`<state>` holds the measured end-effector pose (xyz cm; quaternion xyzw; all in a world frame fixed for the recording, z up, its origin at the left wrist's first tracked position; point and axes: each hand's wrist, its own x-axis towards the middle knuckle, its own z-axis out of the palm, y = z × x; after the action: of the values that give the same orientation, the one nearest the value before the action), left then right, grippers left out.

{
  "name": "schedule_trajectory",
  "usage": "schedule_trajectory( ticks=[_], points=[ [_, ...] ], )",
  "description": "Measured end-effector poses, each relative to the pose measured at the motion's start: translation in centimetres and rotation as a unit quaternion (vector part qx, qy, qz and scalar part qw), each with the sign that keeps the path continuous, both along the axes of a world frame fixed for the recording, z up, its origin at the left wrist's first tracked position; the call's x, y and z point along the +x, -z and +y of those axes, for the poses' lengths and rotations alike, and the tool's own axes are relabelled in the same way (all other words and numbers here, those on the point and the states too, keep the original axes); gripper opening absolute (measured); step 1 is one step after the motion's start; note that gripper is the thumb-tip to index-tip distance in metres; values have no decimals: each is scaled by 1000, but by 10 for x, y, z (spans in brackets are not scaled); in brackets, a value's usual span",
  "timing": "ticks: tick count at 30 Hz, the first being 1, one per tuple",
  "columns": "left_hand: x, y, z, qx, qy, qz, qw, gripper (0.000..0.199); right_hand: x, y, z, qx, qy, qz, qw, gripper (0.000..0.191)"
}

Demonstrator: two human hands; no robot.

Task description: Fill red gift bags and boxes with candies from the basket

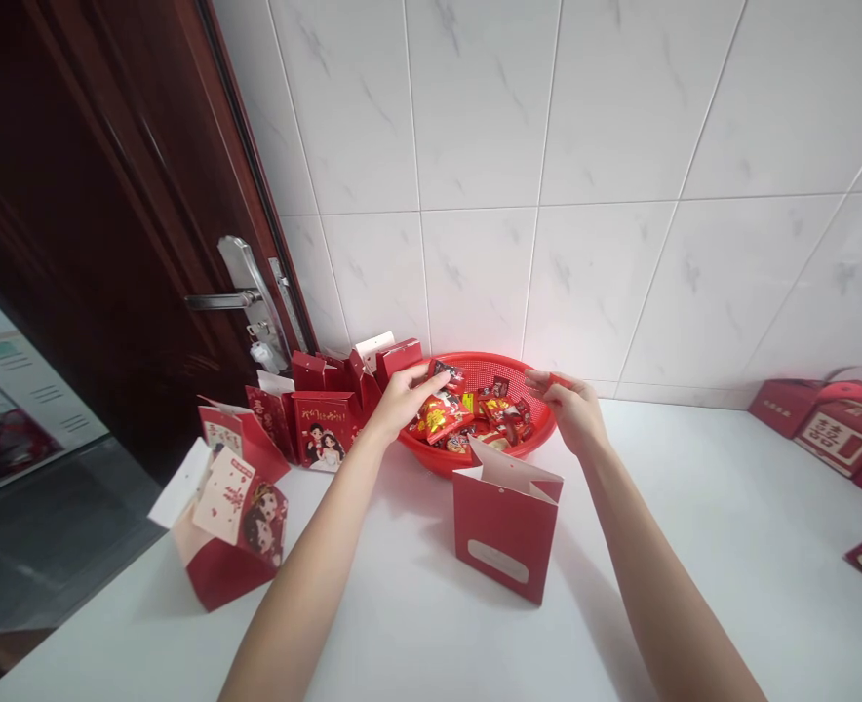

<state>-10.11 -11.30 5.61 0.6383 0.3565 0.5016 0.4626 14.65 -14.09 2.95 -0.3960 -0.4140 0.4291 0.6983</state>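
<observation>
My left hand [406,398] reaches over the left side of a red plastic basket [431,460], its thumb and fingers closed on a small dark-red candy packet [447,372]. Under it lie a shiny red-and-gold packet [444,417] and several other wrapped sweets [500,409]. At the basket's right rim is my right hand [571,409], fingers stretched toward the sweets. A red patch shows between its thumb and fingers; whether that is the rim or a wrapper I cannot tell. In front of the basket an open-topped red paper box [502,531] stands upright.
Several red gift boxes with printed couples [321,434] crowd the left of the white table [402,604]. One box with raised flaps [233,526] stands nearest the left edge. More red boxes [833,429] sit far right. A tiled wall [475,146] and a dark door [124,175] bound the back.
</observation>
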Motion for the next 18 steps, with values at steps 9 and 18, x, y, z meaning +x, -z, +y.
schedule_trajectory(
  ticks=[9, 18],
  points=[
    [11, 0, -7, 24, 38, 51, 998, 42, -22, -13, -12, 9, -96, 10, 995, 18],
    [26, 3, -14, 68, 95, 81, 990, 45, -41, -18, -26, -27, -195, -33, 980, 25]
  ],
)
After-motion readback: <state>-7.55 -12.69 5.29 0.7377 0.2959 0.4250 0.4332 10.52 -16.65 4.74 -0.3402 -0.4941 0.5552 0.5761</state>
